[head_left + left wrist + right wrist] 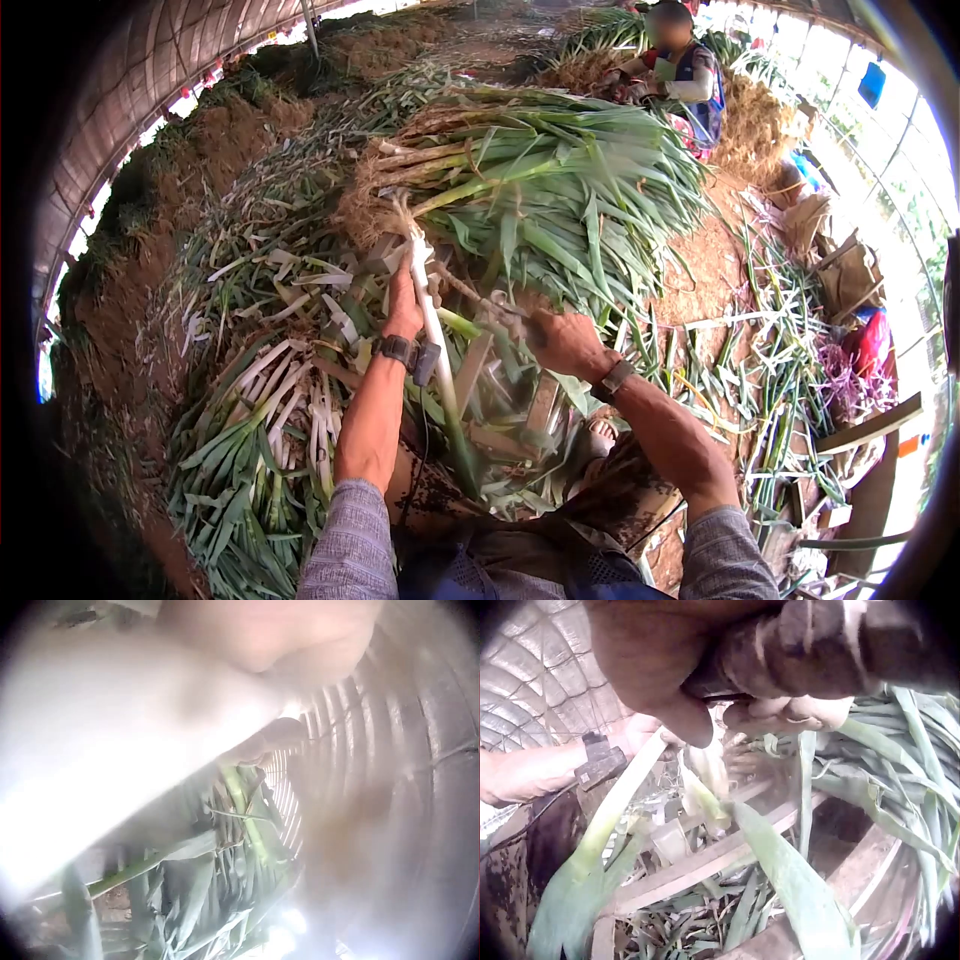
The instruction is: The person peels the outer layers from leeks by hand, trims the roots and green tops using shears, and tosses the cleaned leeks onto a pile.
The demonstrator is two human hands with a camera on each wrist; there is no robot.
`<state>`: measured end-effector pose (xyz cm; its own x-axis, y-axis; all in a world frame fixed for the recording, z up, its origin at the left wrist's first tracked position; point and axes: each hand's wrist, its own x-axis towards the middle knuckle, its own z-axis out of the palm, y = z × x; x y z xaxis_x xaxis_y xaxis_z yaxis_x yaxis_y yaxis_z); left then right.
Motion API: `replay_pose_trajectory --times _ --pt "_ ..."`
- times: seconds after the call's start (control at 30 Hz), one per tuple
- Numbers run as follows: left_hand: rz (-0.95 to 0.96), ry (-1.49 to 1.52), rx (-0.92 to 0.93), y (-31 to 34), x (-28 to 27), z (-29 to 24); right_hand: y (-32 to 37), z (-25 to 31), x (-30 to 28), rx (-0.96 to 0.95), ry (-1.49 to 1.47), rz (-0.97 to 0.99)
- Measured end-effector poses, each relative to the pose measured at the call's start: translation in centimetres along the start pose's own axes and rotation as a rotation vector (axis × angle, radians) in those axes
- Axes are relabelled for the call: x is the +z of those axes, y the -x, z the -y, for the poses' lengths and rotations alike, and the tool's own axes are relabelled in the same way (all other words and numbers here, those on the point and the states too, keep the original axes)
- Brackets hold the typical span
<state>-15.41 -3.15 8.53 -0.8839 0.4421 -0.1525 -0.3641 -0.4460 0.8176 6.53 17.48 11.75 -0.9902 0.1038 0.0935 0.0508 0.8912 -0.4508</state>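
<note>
My left hand (403, 305) holds one leek (430, 310) by its white stem, roots up, green leaves hanging between my legs. To its right, my right hand (568, 346) grips a slim tool (488, 300) that points toward the stem; its exact kind is unclear. In the right wrist view, my right hand (652, 660) is close to the camera, and the leek (615, 810) slants down from my left hand (637, 731). The pale stem (142, 735) fills much of the left wrist view, blurred, below part of my left hand (277, 630).
A large leek pile (560, 190) lies ahead, with a smaller bundle (250, 440) at left. Wooden slats (705, 866) stand below my hands. Loose leaves cover the ground. Another person (685, 80) sits at the back right, near bags (845, 275) along the right side.
</note>
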Motion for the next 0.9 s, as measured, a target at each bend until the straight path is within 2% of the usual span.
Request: replay_pose_trajectory --times 0.07,0.13,0.27,0.33,0.4,0.47,0.57,0.6,0.67,0.73,0.77,0.9 --pt "0.030 0.056 0.015 0.4 0.4 0.2 0.1 0.5 -0.1 -0.069 0.023 -0.089" --pt "0.059 0.112 0.026 0.8 0.7 0.5 -0.3 0.3 0.2 -0.072 0.068 -0.074" --pt "-0.017 0.117 0.056 2.3 2.8 0.3 -0.5 0.5 0.0 -0.081 0.096 -0.071" --pt "0.038 0.002 0.088 1.7 1.9 0.6 -0.5 0.2 0.2 -0.140 0.071 -0.123" --pt "-0.148 -0.038 0.084 2.2 2.0 0.5 -0.3 0.2 0.2 -0.195 0.046 -0.180" --pt "-0.198 0.025 -0.011 1.4 1.5 0.5 0.0 0.5 -0.2 -0.134 -0.026 -0.081" --pt "-0.103 0.102 0.037 -0.1 0.1 0.8 0.2 -0.1 0.1 -0.110 0.006 -0.040" --pt "-0.065 0.151 0.071 -2.4 -2.2 1.7 0.2 -0.9 0.6 -0.131 0.011 -0.065" --pt "-0.247 0.139 -0.062 2.8 2.4 -2.2 0.4 -2.1 1.5 -0.163 -0.038 -0.100" --pt "-0.256 -0.036 -0.101 -0.5 -1.4 -1.4 0.8 -2.1 1.2 -0.136 -0.005 -0.127" --pt "-0.220 -0.015 -0.114 -0.9 -2.0 -1.3 0.9 -2.2 1.2 -0.134 0.032 -0.111" --pt "-0.132 0.049 -0.115 -0.8 -1.3 -0.8 1.3 -2.2 0.9 -0.126 0.053 -0.063"
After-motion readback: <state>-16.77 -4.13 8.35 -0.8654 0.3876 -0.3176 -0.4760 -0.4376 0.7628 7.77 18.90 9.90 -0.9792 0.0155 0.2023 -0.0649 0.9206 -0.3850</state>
